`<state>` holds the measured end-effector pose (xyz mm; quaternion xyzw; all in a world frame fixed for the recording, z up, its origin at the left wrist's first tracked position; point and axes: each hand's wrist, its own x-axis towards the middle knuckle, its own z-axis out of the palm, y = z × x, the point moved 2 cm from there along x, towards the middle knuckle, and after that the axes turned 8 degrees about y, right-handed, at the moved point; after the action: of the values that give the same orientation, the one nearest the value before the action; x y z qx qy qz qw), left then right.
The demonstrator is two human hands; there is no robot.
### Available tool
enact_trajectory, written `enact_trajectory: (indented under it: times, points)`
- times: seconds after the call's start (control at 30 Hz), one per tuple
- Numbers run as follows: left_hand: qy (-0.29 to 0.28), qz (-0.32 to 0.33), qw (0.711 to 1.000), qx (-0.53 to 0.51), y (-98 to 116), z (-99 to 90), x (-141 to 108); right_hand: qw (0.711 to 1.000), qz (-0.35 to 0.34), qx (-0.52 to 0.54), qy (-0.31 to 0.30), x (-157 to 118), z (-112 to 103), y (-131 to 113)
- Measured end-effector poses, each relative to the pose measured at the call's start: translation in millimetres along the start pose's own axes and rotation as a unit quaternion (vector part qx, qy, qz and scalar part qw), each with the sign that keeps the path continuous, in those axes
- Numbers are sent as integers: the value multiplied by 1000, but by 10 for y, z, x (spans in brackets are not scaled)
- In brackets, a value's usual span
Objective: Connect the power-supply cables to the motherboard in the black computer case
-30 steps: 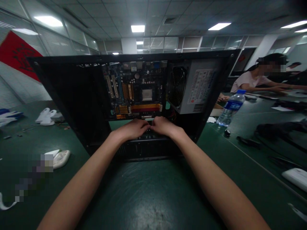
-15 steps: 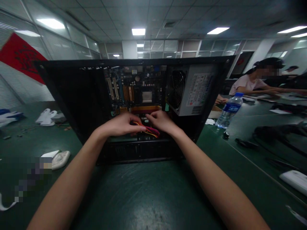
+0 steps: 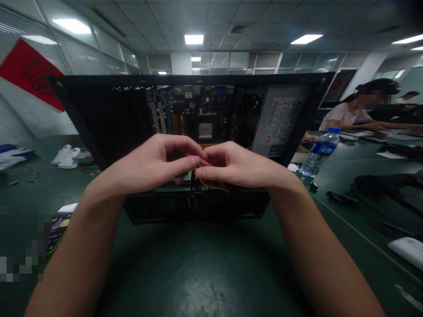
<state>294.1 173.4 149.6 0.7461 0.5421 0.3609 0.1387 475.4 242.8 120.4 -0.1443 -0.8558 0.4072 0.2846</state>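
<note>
An opened black computer case point(image 3: 194, 80) stands on the green table. Inside it are a motherboard point(image 3: 193, 103) and, at the right, a grey power supply point(image 3: 282, 116) with a black fan. In front of the motherboard, my left hand point(image 3: 158, 163) is closed, pinching a bundle of red, yellow and black wires point(image 3: 213, 182) between thumb and fingers. My right hand point(image 3: 234, 165) grips the same wires close beside it, and the two hands' fingertips meet. The far ends of the wires are hidden behind my right hand.
A water bottle point(image 3: 320, 152) with a blue cap stands right of the case. Black cables point(image 3: 380, 189) and a white object point(image 3: 408, 251) lie farther right. A person point(image 3: 360, 108) sits across the table. White objects point(image 3: 68, 156) lie at the left.
Both hands have come up and nearer to me with the wires. My right hand, before at the inside of the case, has joined my left on the wires.
</note>
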Motion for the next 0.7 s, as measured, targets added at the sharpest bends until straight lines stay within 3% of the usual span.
enact_trajectory:
  times: [0.1, 0.27, 0.37, 0.43, 0.5, 0.57, 0.67, 0.7]
  points:
    - [51, 20, 998, 38, 94, 58, -31, 1000, 15, -17, -16, -46, 3, -69]
    - [173, 77, 977, 97, 60, 206, -171, 999, 31, -29, 31, 2, -11, -23]
    - [253, 122, 948, 149, -113, 132, -517, 995, 53, -52, 72, 63, 4, 86]
    - [270, 99, 935, 205, -323, -49, -842, 992, 61, -68, 91, 123, 53, 203]
    - [287, 17, 922, 259, -614, -335, -1193, 991, 56, -74, 100, 204, 139, 362]
    - [310, -131, 899, 281, -986, -670, -1542, 989, 38, -80, 122, 295, 242, 550]
    - [333, -346, 838, 258, -1612, -1090, -2057, 978, 42, -125, 159, 402, 387, 810]
    - [335, -393, 816, 260, -1810, -1187, -2224, 976, 41, -161, 142, 424, 433, 867]
